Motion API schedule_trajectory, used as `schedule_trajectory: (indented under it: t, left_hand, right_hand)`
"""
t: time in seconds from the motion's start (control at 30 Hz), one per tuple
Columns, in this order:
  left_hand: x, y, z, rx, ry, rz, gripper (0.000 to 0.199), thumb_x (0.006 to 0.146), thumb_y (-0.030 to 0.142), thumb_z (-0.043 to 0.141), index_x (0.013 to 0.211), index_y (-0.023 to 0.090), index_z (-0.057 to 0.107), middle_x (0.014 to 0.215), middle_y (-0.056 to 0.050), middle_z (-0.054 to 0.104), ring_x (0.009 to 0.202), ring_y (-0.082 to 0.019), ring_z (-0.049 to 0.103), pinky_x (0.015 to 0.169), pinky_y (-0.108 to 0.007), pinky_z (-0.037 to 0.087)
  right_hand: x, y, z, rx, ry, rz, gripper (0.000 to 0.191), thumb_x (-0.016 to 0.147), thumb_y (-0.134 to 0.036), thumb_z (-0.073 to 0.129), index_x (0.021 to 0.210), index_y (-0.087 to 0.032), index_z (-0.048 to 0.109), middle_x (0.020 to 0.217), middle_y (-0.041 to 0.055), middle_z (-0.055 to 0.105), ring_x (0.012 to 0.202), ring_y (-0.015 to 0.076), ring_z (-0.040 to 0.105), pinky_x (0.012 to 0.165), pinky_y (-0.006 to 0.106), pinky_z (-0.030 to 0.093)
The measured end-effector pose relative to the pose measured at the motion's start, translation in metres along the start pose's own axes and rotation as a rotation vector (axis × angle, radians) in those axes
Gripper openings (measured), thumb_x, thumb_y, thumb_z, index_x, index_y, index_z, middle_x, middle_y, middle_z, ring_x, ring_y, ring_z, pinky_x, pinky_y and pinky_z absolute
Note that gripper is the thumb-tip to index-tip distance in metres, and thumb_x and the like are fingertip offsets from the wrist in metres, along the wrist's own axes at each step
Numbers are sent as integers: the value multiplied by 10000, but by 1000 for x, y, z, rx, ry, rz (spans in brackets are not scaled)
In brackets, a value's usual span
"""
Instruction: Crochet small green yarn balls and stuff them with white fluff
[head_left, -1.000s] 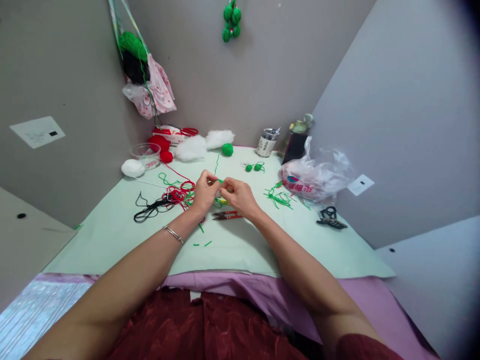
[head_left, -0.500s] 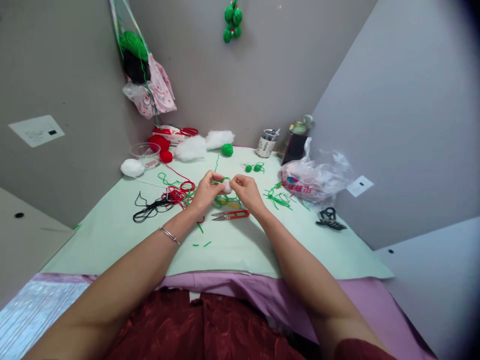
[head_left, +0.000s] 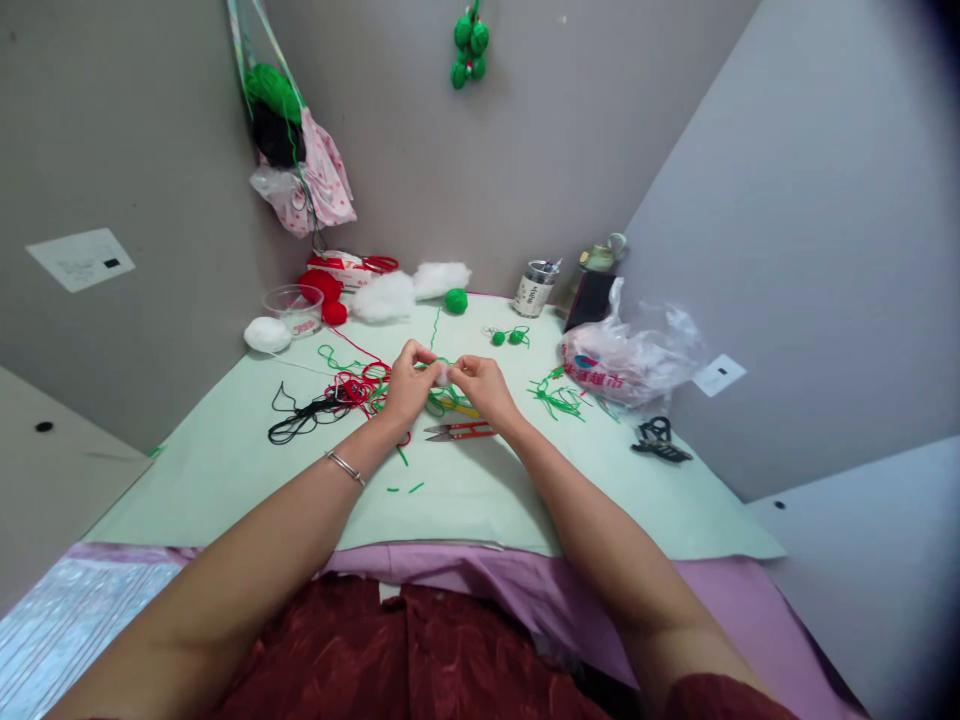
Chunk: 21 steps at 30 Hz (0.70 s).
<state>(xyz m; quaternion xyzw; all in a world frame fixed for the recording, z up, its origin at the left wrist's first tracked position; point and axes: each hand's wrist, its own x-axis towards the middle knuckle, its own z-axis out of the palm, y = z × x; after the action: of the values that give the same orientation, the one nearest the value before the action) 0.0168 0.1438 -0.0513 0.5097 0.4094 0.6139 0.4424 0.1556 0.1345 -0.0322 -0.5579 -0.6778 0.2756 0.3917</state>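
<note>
Both hands meet over the middle of the table. Between their fingertips is a small tuft of white stuffing [head_left: 442, 375] with a bit of green yarn at its top. My left hand [head_left: 409, 385] pinches it from the left, and my right hand [head_left: 482, 385] pinches it from the right. Just below the hands lie orange-handled thread snips [head_left: 461, 431], partly under my right wrist. Tangled red yarn [head_left: 364, 388] and a bundle of black yarn [head_left: 307, 417] lie to the left. A green yarn ball [head_left: 456, 300] sits behind the hands.
White stuffing [head_left: 384, 297] and a clear plastic bowl [head_left: 293, 312] stand at the back left. Two small green balls [head_left: 508, 338], cut green yarn [head_left: 556, 397], a plastic bag [head_left: 626, 355], a black hair claw [head_left: 660, 440] and a pen can [head_left: 536, 288] are on the right.
My right hand has shifted slightly left, closer to my left hand. Less of the white tuft shows between the fingers. The camera view has moved a little.
</note>
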Motion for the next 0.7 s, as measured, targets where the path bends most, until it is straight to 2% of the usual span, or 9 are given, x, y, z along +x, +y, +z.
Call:
schedule_trajectory:
  t: [0.17,0.3,0.53,0.7]
  left_hand:
    - [-5,6,0,-67,-119,-46,225,761,258,756,839,198,553,827,34,602,706,-117,657,692,-277,590]
    - [-6,7,0,-84,-144,-85,277,751,304,771,826,194,529,791,40,587,702,-125,668,686,-291,602]
    - [-1,1,1,16,-52,-39,226,708,137,704,789,206,505,721,57,548,604,-105,577,579,-226,508]
    - [-4,1,5,88,33,89,221,737,89,662,814,221,502,808,37,539,731,-127,557,692,-241,490]
  right_hand:
    - [2,1,-7,-47,68,33,246,808,-377,565,636,-202,560,547,-45,494,551,122,387,561,264,276]
    - [-4,-5,-14,-95,86,-23,236,841,-360,571,657,-214,549,569,-42,509,577,131,390,619,277,284]
    - [-11,-10,-9,-70,-15,-97,163,867,-306,542,726,-227,552,557,-51,486,587,147,406,631,281,283]
    - [-7,-8,-2,46,-23,-66,254,877,-413,522,718,-216,545,570,-54,443,575,133,385,586,266,293]
